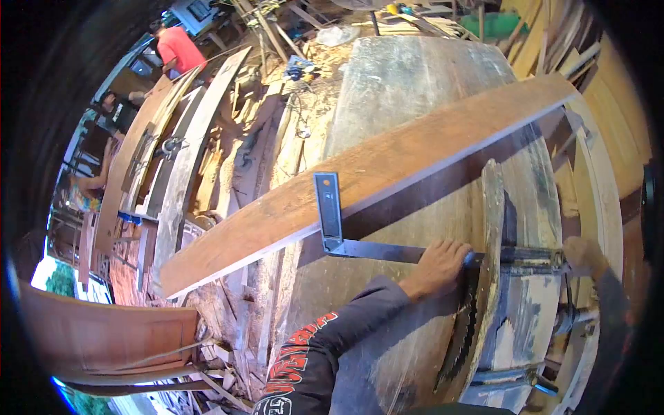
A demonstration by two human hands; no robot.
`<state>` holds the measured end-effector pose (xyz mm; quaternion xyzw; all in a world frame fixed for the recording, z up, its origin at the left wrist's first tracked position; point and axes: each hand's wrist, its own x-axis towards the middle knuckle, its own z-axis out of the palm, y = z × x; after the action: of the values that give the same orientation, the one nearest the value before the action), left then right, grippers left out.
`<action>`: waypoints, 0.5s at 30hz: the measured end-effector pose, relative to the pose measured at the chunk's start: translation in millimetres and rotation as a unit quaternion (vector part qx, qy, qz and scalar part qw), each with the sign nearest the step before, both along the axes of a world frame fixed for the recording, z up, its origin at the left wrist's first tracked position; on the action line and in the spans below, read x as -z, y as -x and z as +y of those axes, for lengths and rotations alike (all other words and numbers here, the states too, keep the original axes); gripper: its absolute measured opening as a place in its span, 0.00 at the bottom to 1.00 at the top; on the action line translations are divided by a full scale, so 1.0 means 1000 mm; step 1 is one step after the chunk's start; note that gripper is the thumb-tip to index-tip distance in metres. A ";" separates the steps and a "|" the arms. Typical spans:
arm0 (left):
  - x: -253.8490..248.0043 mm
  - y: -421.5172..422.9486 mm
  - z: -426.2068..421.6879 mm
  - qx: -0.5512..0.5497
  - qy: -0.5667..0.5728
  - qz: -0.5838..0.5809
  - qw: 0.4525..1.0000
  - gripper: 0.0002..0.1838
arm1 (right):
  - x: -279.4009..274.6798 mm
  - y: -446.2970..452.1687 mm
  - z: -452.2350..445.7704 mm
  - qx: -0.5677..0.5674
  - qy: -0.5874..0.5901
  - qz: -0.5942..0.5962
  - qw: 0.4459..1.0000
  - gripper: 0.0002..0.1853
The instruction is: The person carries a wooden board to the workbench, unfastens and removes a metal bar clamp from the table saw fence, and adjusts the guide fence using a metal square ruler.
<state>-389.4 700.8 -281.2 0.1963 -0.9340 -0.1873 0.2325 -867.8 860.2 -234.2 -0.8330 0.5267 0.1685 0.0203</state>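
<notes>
My left hand [437,271] is closed over the blade end of a metal square [328,207]. The square's thick stock lies across the near edge of a long brown board [387,155], which rests slantwise over a worn wooden worktop [394,332]. My right hand [584,257] is at the right, by the outer end of a metal clamp [529,259]; its fingers are too blurred to tell what they hold. A dark toothed saw blade [465,332] lies below my left hand, beside a rough-edged wooden strip [491,228].
A second clamp [508,375] is at the lower right. Long planks [190,159] and wood scraps fill the left side. A person in a red shirt [181,50] is at the upper left, another person [117,111] below. A brown panel [117,335] stands at the lower left.
</notes>
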 end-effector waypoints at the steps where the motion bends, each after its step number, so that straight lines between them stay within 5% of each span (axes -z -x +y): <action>1: 0.003 -0.001 -0.002 -0.003 0.006 0.001 1.000 0.26 | -0.022 -0.013 -0.014 -0.003 0.006 0.001 1.000 0.16; 3: 0.011 0.003 0.000 -0.005 -0.007 0.011 1.000 0.26 | -0.065 -0.049 -0.041 -0.234 0.006 0.035 0.972 0.16; 4: 0.021 0.004 -0.001 0.002 -0.014 0.017 1.000 0.26 | -0.076 -0.062 -0.045 -0.238 -0.012 0.059 0.969 0.26; 7: 0.037 0.000 0.001 -0.013 -0.052 -0.036 0.998 0.26 | -0.116 -0.167 -0.088 -0.126 0.049 -0.045 0.990 0.24; 8: 0.068 0.002 -0.002 -0.020 0.131 0.026 0.991 0.30 | -0.118 -0.209 -0.108 -0.131 0.163 -0.061 0.976 0.25; 9: 0.031 -0.001 0.001 -0.008 -0.049 0.001 0.999 0.34 | -0.111 -0.242 -0.131 -0.113 0.226 -0.088 0.964 0.28; 10: 0.014 -0.002 0.001 0.006 -0.062 -0.024 0.998 0.36 | -0.097 -0.263 -0.152 -0.134 0.271 -0.005 0.953 0.28; 11: 0.022 -0.001 -0.001 0.004 -0.032 -0.004 0.999 0.36 | -0.076 -0.280 -0.173 -0.100 0.232 -0.086 0.964 0.34; 12: 0.010 0.001 0.001 -0.003 -0.039 0.016 0.999 0.37 | -0.097 -0.304 -0.174 -0.108 0.173 0.009 0.979 0.31; 15: 0.008 0.005 0.001 0.003 0.001 -0.028 1.000 0.39 | -0.041 -0.284 -0.186 -0.136 0.273 0.004 0.952 0.24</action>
<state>-394.5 701.9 -289.1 0.1988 -0.9408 -0.1819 0.2057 -584.2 674.0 -193.6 -0.8699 0.4342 0.0230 -0.2328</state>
